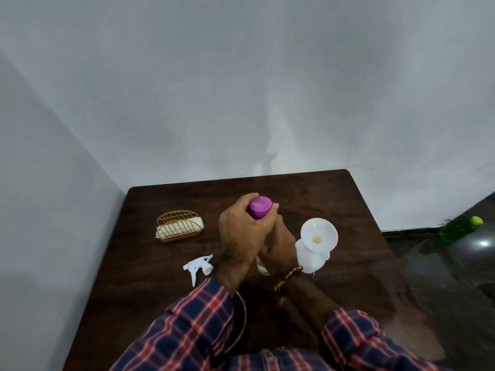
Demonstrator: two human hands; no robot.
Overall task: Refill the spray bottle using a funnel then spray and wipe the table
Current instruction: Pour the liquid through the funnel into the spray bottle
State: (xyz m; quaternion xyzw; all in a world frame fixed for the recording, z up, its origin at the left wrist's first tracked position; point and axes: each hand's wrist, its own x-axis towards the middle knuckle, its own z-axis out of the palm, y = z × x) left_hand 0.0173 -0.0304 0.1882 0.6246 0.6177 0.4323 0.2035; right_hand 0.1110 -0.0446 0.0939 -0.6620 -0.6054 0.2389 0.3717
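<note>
At frame centre, I saw the left hand (242, 236) curled around a purple-capped bottle (259, 207), the right hand (280, 249) gripping lower down, beside the white funnel (318, 234) seated in the spray bottle (308, 259).

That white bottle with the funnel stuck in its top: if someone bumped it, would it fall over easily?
Probably yes. The funnel is wider than the neck it sits in, so the white bottle looks top-heavy. It looks like thin plastic, and I cannot see liquid in it, so likely light. It stands free on the table, neither hand on it, so a nudge could tip it.
</note>
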